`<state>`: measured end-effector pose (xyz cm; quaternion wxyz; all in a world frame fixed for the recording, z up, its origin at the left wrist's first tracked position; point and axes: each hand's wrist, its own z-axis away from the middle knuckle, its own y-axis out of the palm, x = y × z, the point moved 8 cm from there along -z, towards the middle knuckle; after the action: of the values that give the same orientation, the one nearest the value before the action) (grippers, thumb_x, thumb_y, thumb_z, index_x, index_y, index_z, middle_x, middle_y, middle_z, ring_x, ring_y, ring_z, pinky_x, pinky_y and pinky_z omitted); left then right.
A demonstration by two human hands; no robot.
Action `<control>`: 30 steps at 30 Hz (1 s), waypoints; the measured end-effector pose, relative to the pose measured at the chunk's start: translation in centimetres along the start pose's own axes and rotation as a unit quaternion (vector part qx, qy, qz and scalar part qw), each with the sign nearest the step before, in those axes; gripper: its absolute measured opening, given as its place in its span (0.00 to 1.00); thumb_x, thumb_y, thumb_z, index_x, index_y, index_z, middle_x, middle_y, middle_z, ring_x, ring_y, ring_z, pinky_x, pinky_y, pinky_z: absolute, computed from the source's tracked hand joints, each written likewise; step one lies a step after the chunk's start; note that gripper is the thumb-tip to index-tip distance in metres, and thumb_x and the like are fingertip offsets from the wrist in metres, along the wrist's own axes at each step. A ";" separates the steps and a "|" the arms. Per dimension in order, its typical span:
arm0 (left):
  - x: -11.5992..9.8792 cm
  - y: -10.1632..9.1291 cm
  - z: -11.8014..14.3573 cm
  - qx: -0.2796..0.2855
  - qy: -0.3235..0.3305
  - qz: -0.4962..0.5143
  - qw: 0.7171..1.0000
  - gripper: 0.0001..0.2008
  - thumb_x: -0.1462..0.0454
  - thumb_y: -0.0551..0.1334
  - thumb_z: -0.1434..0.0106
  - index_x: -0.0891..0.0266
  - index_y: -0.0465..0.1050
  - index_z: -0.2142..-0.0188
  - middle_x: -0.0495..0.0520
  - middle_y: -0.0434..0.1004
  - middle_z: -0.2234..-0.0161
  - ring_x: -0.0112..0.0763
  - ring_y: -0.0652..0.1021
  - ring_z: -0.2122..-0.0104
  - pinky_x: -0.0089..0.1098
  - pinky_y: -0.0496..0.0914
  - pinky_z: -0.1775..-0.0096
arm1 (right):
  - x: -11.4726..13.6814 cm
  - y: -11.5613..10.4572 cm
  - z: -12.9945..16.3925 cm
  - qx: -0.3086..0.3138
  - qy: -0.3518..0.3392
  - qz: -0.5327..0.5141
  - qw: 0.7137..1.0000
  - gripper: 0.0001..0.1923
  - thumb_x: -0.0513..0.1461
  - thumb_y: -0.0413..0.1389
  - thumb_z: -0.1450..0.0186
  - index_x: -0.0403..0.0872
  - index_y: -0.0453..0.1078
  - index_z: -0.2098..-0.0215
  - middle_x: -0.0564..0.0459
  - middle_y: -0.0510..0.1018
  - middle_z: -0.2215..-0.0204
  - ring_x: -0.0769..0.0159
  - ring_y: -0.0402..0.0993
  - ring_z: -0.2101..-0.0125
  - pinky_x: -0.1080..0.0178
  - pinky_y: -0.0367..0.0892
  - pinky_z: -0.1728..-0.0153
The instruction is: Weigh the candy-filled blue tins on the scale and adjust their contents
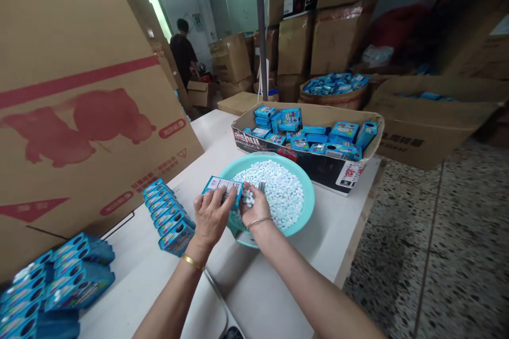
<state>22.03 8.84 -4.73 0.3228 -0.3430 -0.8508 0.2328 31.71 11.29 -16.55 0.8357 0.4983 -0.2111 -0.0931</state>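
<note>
A small blue box (pixel 222 187) is held level over the teal bowl's (pixel 308 196) near rim. White pellets (pixel 278 190) are heaped inside the bowl

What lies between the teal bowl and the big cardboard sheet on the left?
In the head view, a row of small blue boxes lies on the white table between them.

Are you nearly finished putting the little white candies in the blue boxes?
Not nearly. Done, it seems: a row of blue boxes stands on the table, more are stacked at the left edge. In hand: the left hand holds one box over the bowl while the right hand gathers white candies. Left: many candies, plus a carton of boxes.
</note>
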 end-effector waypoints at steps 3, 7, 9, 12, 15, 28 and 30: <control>0.4 0.0 0.4 0.006 -0.022 0.010 1.000 0.17 0.67 0.58 0.37 0.51 0.72 0.50 0.54 0.77 0.58 0.36 0.72 0.62 0.39 0.56 0.59 | -0.6 0.1 0.5 -0.023 0.031 -0.029 0.999 0.06 0.32 0.59 0.46 0.44 0.67 0.77 0.57 0.76 0.82 0.72 0.74 0.80 0.72 0.72 0.76; 1.1 -0.3 0.8 0.007 -0.067 0.041 0.997 0.18 0.67 0.58 0.39 0.54 0.71 0.49 0.56 0.76 0.58 0.40 0.71 0.61 0.41 0.57 0.59 | -0.7 0.4 1.2 -0.030 0.040 -0.049 0.998 0.07 0.30 0.56 0.44 0.45 0.67 0.77 0.57 0.76 0.81 0.73 0.74 0.79 0.73 0.72 0.76; 1.7 -0.4 1.1 0.011 -0.121 0.077 0.990 0.20 0.68 0.60 0.42 0.55 0.71 0.49 0.57 0.75 0.58 0.42 0.71 0.61 0.42 0.58 0.58 | -0.6 0.4 1.5 -0.032 0.039 -0.049 0.998 0.07 0.29 0.56 0.43 0.45 0.67 0.77 0.58 0.75 0.82 0.74 0.73 0.79 0.74 0.71 0.78; 2.8 -0.9 2.5 0.017 -0.230 0.191 0.954 0.18 0.67 0.62 0.43 0.56 0.71 0.51 0.55 0.74 0.61 0.40 0.71 0.61 0.41 0.61 0.58 | -0.3 0.1 2.1 -0.041 0.046 -0.034 0.998 0.07 0.29 0.55 0.43 0.45 0.68 0.76 0.57 0.75 0.81 0.73 0.73 0.79 0.73 0.72 0.78; 4.1 -2.3 6.5 0.003 -0.360 0.360 0.861 0.15 0.61 0.64 0.42 0.58 0.69 0.55 0.52 0.73 0.62 0.36 0.73 0.62 0.36 0.66 0.59 | 0.5 -0.6 3.3 -0.049 0.061 -0.014 0.997 0.08 0.29 0.52 0.41 0.44 0.68 0.74 0.54 0.76 0.78 0.70 0.76 0.72 0.68 0.76 0.70; 2.9 -8.9 25.5 0.103 -0.534 0.349 0.763 0.19 0.60 0.67 0.45 0.59 0.65 0.55 0.52 0.72 0.61 0.34 0.75 0.60 0.32 0.69 0.58 | 0.5 -2.8 9.6 -0.014 0.172 0.103 0.980 0.13 0.32 0.43 0.33 0.40 0.70 0.61 0.45 0.75 0.66 0.72 0.73 0.72 0.74 0.70 0.80; 2.4 -9.0 25.9 0.094 -0.537 0.348 0.763 0.19 0.59 0.66 0.44 0.59 0.65 0.55 0.52 0.71 0.60 0.33 0.74 0.59 0.33 0.69 0.58 | 0.7 -2.9 9.8 0.008 0.178 0.122 0.976 0.14 0.33 0.42 0.32 0.41 0.70 0.61 0.48 0.74 0.70 0.76 0.70 0.76 0.77 0.65 0.83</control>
<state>-1.56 0.17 -15.95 -0.2598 -0.4025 -0.6810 0.5538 28.12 1.83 -14.78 0.8609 0.4843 -0.1184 0.1016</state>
